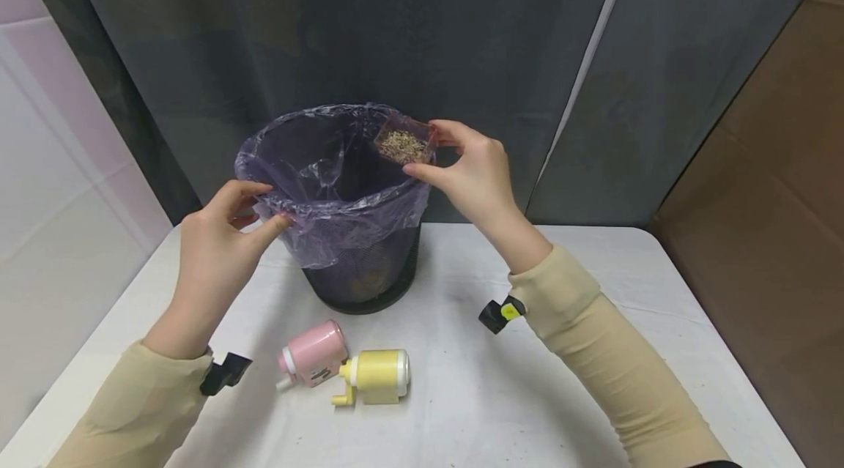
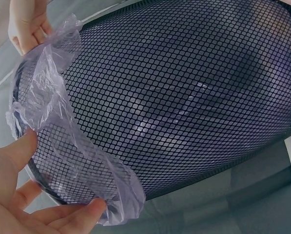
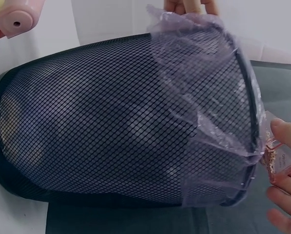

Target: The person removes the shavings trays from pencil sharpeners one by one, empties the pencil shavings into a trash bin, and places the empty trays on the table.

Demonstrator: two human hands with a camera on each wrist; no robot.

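Observation:
A black mesh wastebasket stands upright, lined with a thin purple plastic bag folded over its rim. My left hand holds the bag-covered rim at the near left, thumb and fingers spread around it. At the right side of the opening, my right hand pinches a small clear, reddish-edged tray between thumb and fingers. Pencil shavings lie in the tray, which is tilted over the rim. In the right wrist view, the tray shows beside the rim, partly hidden by the fingers.
On the white table, in front of the wastebasket, lie a pink hand-crank pencil sharpener and a yellow one, close together. A dark grey curtain hangs behind. A brown panel borders the right side.

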